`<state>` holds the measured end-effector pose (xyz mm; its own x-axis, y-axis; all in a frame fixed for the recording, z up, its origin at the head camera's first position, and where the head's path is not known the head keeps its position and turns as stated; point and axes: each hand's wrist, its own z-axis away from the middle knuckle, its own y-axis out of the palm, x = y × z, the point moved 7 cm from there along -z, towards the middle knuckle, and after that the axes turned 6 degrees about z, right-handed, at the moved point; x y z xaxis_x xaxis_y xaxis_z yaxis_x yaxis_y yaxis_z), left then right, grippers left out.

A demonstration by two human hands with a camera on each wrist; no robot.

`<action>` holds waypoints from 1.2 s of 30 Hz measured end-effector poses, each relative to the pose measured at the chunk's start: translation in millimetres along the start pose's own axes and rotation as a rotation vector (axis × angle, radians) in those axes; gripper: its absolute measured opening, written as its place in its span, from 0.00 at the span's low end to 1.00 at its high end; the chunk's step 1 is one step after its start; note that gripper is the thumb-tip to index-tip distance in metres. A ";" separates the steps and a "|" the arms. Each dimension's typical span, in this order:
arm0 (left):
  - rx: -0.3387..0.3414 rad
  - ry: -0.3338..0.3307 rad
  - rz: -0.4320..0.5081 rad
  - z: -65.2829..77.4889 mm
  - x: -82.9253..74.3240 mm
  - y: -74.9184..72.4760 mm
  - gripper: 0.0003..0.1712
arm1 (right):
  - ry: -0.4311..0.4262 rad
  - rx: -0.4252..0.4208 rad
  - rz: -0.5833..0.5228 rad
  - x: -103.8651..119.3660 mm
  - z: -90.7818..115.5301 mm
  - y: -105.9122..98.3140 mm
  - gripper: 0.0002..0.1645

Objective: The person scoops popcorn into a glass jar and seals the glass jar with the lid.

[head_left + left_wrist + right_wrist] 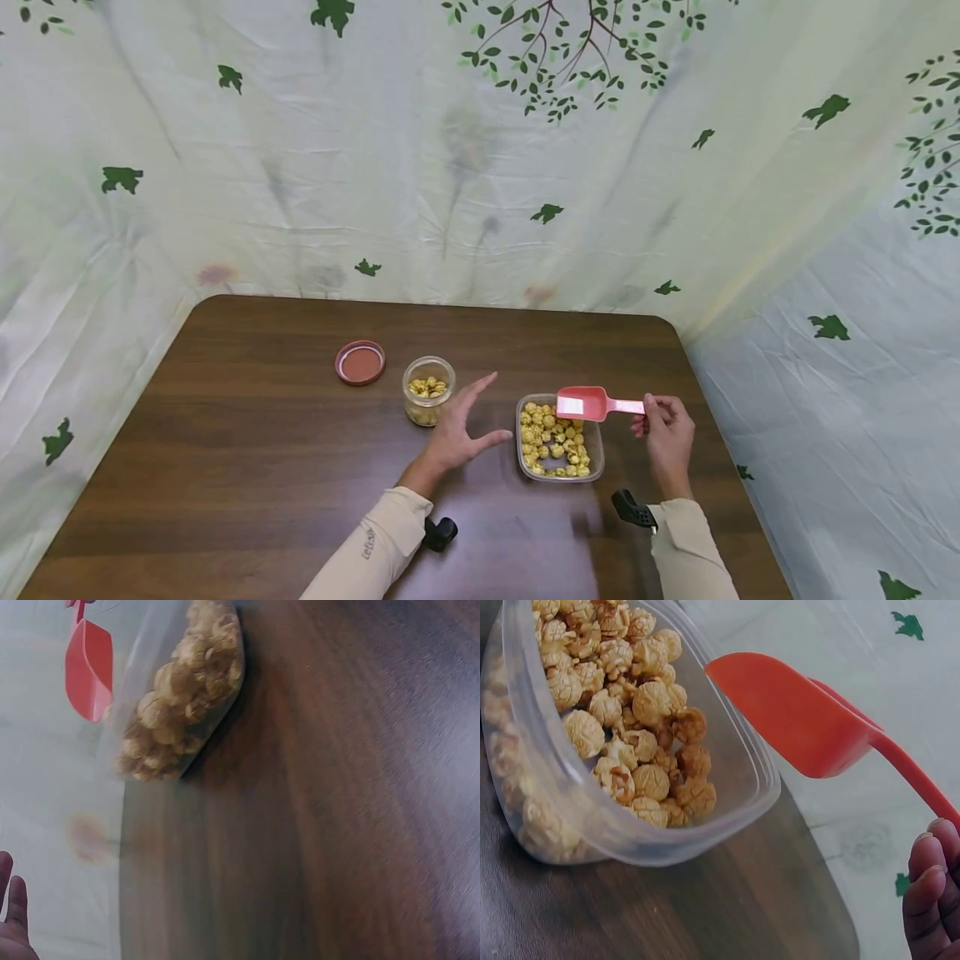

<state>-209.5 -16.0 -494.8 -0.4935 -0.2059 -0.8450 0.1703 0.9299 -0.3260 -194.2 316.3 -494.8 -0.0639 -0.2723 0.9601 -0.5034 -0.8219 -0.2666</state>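
A red scoop (587,403) is held by its handle in my right hand (669,437), over the far right part of a clear plastic container (597,467). Nothing shows in the scoop's bowl in the head view. Caramel popcorn (652,703) fills much of the container. My left hand (453,433) is spread, thumb apart from the fingers, between the container and a glass jar (429,414), and it holds nothing. Some popcorn (427,387) lies inside the jar, which stands without a lid. Only some fingers of the left hand (15,919) show in the left wrist view.
A reddish-brown lid (361,362) lies on the table left of the jar. The brown wooden table (262,442) ends at a white curtain (420,167) printed with leaves, at the back and sides. A dark band with a device (633,508) is on each wrist.
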 end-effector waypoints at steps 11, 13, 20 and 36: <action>0.023 -0.034 0.042 10.0 12.2 19.7 0.55 | -0.032 -0.007 0.057 -0.8 3.7 -7.2 0.16; 0.029 -0.042 0.045 11.4 14.3 22.9 0.55 | -0.027 0.002 0.066 0.5 4.7 -7.6 0.15; 0.050 -0.096 0.050 17.3 24.6 34.3 0.54 | -0.099 0.009 0.094 27.3 16.5 -7.9 0.12; 0.117 -0.192 0.077 28.8 41.4 60.4 0.62 | -0.282 -0.042 0.191 11.5 15.1 -2.8 0.11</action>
<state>-195.1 22.9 -561.6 -0.3060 -0.2000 -0.9308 0.3046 0.9057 -0.2947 -180.5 307.9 -484.4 0.0770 -0.5520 0.8303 -0.5409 -0.7227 -0.4303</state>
